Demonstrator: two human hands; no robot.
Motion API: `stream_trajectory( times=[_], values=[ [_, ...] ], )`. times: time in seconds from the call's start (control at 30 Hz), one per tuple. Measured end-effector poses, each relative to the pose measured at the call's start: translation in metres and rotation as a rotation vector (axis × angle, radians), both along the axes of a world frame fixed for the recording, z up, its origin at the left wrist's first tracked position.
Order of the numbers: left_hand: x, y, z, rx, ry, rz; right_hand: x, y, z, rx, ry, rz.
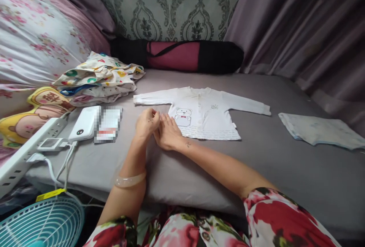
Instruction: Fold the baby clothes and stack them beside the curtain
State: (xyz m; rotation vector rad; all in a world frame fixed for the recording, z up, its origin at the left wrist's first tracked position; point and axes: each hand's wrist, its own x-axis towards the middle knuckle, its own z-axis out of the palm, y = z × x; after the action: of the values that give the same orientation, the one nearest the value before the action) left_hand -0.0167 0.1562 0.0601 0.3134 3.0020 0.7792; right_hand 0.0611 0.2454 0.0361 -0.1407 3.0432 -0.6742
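On the bed lay: shirt, centre; second garment, right; clothes pile, left; power bank, before pile; bag, behind shirt.

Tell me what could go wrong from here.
The shirt could crease: the right hand lies flat at the lower corner of the white long-sleeved shirt, close to the bear print, so a sideways push might bunch the hem.

The white cables could snag: they trail over the sheet's edge by the teal fan, on the side of the left hand, and a catch might tug the charger.
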Motion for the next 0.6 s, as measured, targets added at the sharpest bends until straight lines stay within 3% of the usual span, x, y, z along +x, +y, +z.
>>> stream_trajectory(
  times=[0.2,0.3,0.37,0.47,0.53,0.6],
  values=[
    [0.001,0.004,0.001,0.091,0.023,-0.018,0.027,0.001,0.008,-0.066,0.082,0.311],
    [0.005,0.007,0.004,0.149,0.053,-0.025,0.038,0.024,0.022,-0.200,0.005,0.606],
    [0.008,0.010,0.005,0.186,0.096,-0.042,0.038,0.047,0.029,-0.322,-0.066,0.688],
    [0.015,0.018,0.003,0.245,0.173,-0.144,0.024,0.081,0.029,-0.318,0.017,0.387],
    [0.019,0.024,-0.001,0.280,0.208,-0.259,0.013,0.095,0.020,-0.151,0.095,0.166],
    [0.022,0.030,-0.006,0.291,0.217,-0.353,0.004,0.099,0.008,0.012,0.085,0.065]
  ],
)
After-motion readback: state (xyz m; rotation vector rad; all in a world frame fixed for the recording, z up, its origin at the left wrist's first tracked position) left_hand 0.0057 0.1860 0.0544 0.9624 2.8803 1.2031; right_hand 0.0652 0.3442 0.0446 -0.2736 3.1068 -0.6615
